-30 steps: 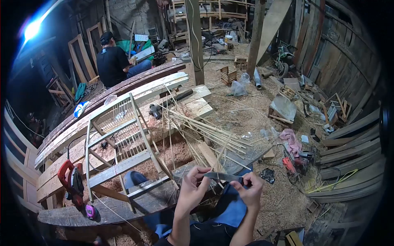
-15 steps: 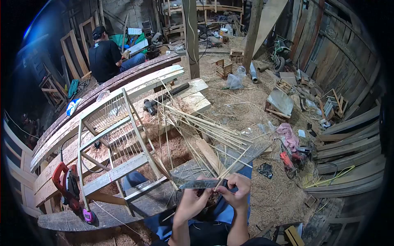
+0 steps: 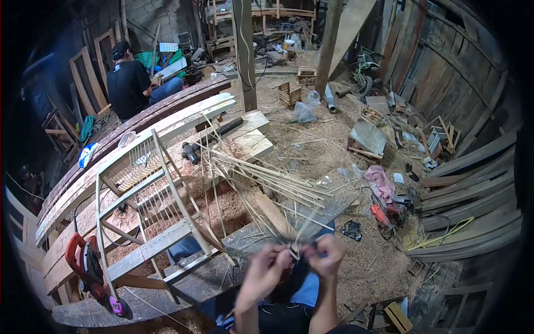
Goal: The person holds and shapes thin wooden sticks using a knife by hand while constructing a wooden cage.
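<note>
Over the near edge of the plank bench, my left hand [image 3: 267,268] is closed with its fingertips pinching a thin wooden stick [image 3: 295,254]. Just right of it, my right hand [image 3: 324,257] is closed around the handle of a knife [image 3: 305,229]. The blade is smeared by motion and seems to point up and away, so its exact contact with the stick cannot be told. Beyond my hands lies a loose pile of thin sticks [image 3: 272,177]. A flat wooden board [image 3: 275,216] reaches toward my fingers.
A wooden frame with thin spindles [image 3: 146,206] stands left on the bench [image 3: 206,292]. Near it are a red power tool [image 3: 86,264], a pink tape measure [image 3: 116,305] and a hammer [image 3: 191,152]. A person [image 3: 128,83] sits at back left. Shavings cover the floor [image 3: 367,273].
The knife has swung from lying leftward across my hands to a blurred upward angle. My hands have spread slightly apart. The whole view has shifted a little.
</note>
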`<act>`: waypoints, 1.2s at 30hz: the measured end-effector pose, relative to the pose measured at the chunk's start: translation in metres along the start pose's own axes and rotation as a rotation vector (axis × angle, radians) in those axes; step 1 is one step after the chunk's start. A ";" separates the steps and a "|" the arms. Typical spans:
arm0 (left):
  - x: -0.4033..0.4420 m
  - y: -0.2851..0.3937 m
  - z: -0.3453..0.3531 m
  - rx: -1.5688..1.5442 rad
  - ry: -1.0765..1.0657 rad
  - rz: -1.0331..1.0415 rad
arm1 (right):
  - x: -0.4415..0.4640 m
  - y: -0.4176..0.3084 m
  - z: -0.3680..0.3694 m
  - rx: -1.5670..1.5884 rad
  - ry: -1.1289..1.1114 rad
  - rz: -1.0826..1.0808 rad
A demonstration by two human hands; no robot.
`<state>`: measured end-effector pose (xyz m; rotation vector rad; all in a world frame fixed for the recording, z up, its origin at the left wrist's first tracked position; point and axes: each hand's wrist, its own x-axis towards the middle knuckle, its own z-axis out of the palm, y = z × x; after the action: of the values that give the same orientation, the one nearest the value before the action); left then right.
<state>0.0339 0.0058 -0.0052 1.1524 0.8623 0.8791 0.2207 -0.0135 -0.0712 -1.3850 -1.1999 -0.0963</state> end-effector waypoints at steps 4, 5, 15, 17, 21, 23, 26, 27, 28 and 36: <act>-0.024 0.015 -0.039 -0.046 -0.022 0.058 | 0.001 0.030 -0.031 -0.028 0.131 0.241; -0.017 0.011 -0.027 -0.028 -0.060 -0.047 | 0.004 0.035 -0.038 -0.009 0.111 0.278; 0.011 -0.005 -0.010 -0.068 0.146 -0.068 | -0.005 -0.016 0.006 0.307 -0.063 0.366; 0.009 -0.005 -0.013 -0.054 0.095 -0.110 | -0.001 -0.029 0.013 0.334 -0.109 0.310; 0.006 -0.002 -0.021 -0.225 0.074 -0.178 | 0.009 -0.050 0.010 0.296 -0.334 0.231; 0.004 0.000 -0.026 -0.350 0.045 -0.178 | 0.010 -0.052 0.014 0.249 -0.422 0.175; 0.004 0.008 -0.024 -0.228 0.061 -0.177 | 0.014 -0.050 0.017 0.122 -0.464 0.036; 0.003 0.008 -0.025 -0.230 0.063 -0.173 | 0.015 -0.052 0.018 0.123 -0.467 0.032; 0.002 0.006 -0.025 -0.191 0.060 -0.166 | 0.016 -0.054 0.019 0.112 -0.470 0.023; 0.002 -0.001 -0.026 -0.127 0.007 -0.167 | 0.017 -0.070 0.028 0.083 -0.487 -0.027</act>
<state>0.0111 0.0173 -0.0114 0.9536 0.8827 0.7893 0.1645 -0.0016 -0.0194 -1.3597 -1.6033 0.2848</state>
